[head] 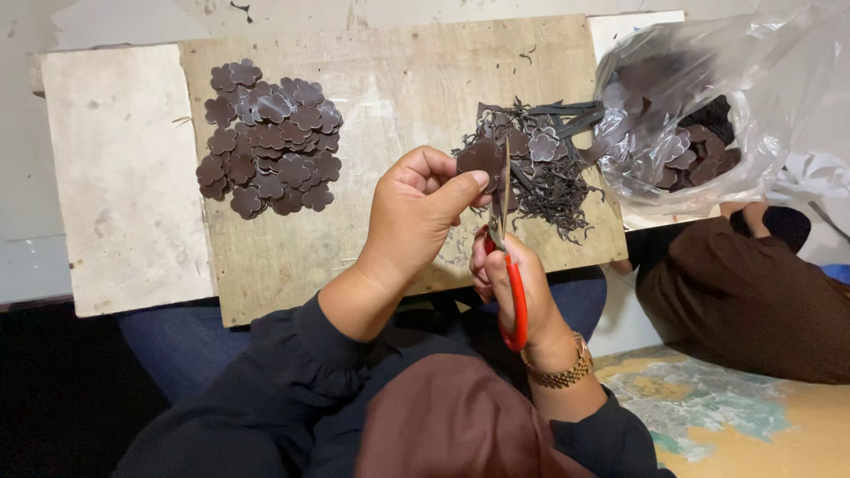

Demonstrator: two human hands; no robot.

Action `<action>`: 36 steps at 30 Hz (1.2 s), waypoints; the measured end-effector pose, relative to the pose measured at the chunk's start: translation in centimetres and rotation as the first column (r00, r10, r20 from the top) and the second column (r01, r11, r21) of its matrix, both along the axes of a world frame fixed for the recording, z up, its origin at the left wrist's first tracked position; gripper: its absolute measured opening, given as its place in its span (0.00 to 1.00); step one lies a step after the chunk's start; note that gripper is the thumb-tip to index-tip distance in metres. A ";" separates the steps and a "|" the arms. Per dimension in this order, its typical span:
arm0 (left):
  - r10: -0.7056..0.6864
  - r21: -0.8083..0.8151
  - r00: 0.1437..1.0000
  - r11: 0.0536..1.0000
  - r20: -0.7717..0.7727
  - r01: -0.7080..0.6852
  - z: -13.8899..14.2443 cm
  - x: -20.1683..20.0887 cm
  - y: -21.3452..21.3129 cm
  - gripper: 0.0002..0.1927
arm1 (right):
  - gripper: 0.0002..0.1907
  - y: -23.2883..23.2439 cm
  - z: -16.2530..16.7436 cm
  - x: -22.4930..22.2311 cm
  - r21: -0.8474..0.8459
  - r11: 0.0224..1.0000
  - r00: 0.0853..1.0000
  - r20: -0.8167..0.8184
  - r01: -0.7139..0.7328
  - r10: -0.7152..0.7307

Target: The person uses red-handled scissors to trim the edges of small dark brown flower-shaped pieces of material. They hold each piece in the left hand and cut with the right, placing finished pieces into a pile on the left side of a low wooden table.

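Brown flower-shaped cutouts [270, 137] are sitting in a heap on the left of your bare wooden board [398, 80]. Your left hand [416, 212] is pinching one dark brown flower-shaped piece [481, 159] between thumb and fingers, right over the board. Your right hand [513, 288] is gripping red-handled scissors [506, 265], blades touching that piece. I'd guess a slip could nick your thumb, since it's sitting so close. Dark trimmed scraps [544, 177] are piling up beside the clear plastic bag [708, 97].

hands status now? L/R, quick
Left hand: closed, pinching a dark brown flower-shaped piece between thumb and fingers.
Right hand: closed on the red-handled scissors, blades at the piece.
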State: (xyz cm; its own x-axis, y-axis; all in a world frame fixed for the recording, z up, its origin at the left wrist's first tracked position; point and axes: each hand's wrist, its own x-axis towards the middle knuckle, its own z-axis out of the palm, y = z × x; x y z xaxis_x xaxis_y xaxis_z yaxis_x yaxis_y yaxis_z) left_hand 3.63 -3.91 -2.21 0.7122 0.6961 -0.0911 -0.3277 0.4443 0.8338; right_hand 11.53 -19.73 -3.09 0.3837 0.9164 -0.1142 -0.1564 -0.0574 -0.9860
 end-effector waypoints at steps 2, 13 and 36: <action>-0.011 -0.016 1.000 1.000 -0.013 0.011 0.1 -0.1 0.2 0.09 | 0.30 -0.1 -0.1 0.1 -0.019 1.000 1.000 -0.001 0.005 -0.005; -0.063 0.032 0.998 0.997 -0.012 0.064 0.1 -0.4 1.0 0.09 | 0.29 -0.7 -0.8 0.5 -0.072 0.997 1.000 0.025 -0.011 0.013; -0.130 0.089 0.991 0.988 0.007 0.129 -0.2 -1.0 2.2 0.09 | 0.30 -0.6 0.0 0.8 -0.098 0.991 0.996 0.008 -0.088 0.089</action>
State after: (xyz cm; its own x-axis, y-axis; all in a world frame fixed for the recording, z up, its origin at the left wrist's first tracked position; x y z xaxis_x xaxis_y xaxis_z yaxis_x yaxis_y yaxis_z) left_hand 2.64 -1.74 -2.36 0.7975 0.6028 -0.0236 -0.2833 0.4087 0.8676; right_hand 12.34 -20.32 -3.04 0.3034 0.9315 -0.2008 -0.1346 -0.1667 -0.9768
